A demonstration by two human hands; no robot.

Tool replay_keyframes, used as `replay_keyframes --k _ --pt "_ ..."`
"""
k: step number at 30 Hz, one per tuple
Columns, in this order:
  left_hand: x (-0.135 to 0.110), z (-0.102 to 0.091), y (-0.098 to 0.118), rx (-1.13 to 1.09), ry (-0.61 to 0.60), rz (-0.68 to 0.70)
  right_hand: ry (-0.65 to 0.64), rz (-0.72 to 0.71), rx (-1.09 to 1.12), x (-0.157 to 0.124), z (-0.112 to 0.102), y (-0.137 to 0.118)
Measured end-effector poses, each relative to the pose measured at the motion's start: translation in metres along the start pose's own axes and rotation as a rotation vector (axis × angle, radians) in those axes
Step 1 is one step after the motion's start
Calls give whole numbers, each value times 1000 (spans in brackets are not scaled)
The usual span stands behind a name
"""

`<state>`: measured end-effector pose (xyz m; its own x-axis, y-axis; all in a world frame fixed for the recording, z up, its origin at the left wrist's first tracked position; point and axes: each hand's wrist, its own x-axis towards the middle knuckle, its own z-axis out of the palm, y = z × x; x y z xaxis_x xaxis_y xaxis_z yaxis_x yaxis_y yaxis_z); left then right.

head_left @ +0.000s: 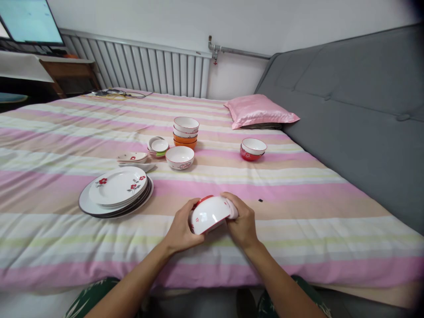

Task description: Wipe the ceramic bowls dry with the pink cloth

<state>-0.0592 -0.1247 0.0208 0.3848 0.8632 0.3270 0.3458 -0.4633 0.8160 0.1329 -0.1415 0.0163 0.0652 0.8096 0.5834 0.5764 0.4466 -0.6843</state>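
A white bowl (212, 216), with a red piece partly showing behind it, is held tilted over the near middle of the striped bed (298, 207). Its left side is clasped by the left grip (183, 226); its right side is clasped by the right grip (243, 221), where another pale rim is also pinched, though the number of pieces cannot be told. Two-sided support is probably used because the glazed, curved walls could slip. Dishes are apparently grouped by shape so that they nest steadily: flat plates (115, 190) at left, white and orange bowls (186, 133) stacked farther back, and a white bowl set in a red one (251, 155) at right. Red flowers are printed on the top plate; no brand or label can be read, and any text on the far-left screen (29, 20) is illegible.
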Motion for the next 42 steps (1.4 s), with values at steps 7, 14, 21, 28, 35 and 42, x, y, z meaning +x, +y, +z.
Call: replay_keyframes --k 7,14,21,28,35,42 --pt "0 -3 4 -48 -2 0 6 195 52 -2 4 0" --pt "-7 0 2 -63 -20 109 206 -139 -133 -10 5 -7" --pt "-9 2 4 -32 -66 139 128 -351 -341 -12 1 -14" --pt "-4 5 -3 9 -37 106 95 -223 -232 -7 2 -10" --pt "-2 2 2 8 -26 71 68 58 -59 -4 5 0" --pt "-4 1 2 -23 -23 93 33 162 -9 -5 6 2"
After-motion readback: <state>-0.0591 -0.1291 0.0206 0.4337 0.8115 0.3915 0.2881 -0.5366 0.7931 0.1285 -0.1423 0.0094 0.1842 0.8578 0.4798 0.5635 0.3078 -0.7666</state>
